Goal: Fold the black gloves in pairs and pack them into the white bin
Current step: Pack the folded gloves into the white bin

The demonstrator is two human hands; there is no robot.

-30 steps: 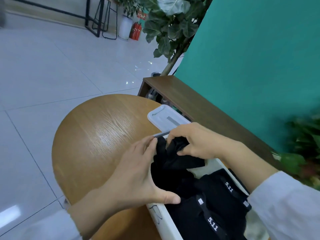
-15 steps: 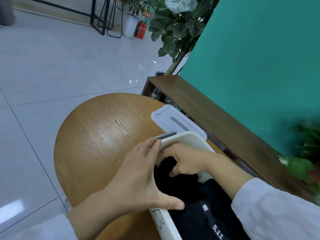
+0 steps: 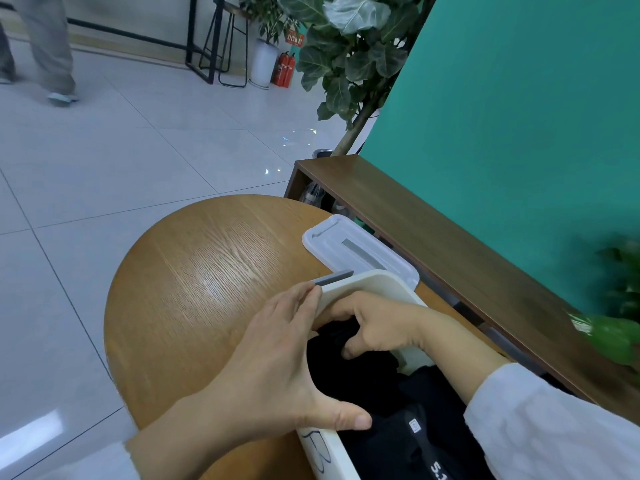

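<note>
Right hand [image 3: 377, 327] is down inside the white bin [image 3: 367, 284], fingers curled in a grip on one bundle of black gloves [image 3: 337, 332] at the bin's far end. Left hand [image 3: 277, 372] is spread flat against the bin's near wall, fingers straight, thumb hooked over the rim, holding nothing else. More black gloves [image 3: 398, 441] lie packed in the near part of the bin, with two white-lettered straps showing; how many gloves there are cannot be counted from here. One bin, and one white lid [image 3: 356, 251] lying flat just beyond it, both on the round wooden bench [image 3: 207, 289]. Two white sleeves, one per arm. Beyond that, a dark wooden shelf [image 3: 433, 233] along a teal wall [image 3: 519, 116], a leafy plant [image 3: 346, 46], and two red fire extinguishers [image 3: 285, 69] across the tiled floor.
</note>
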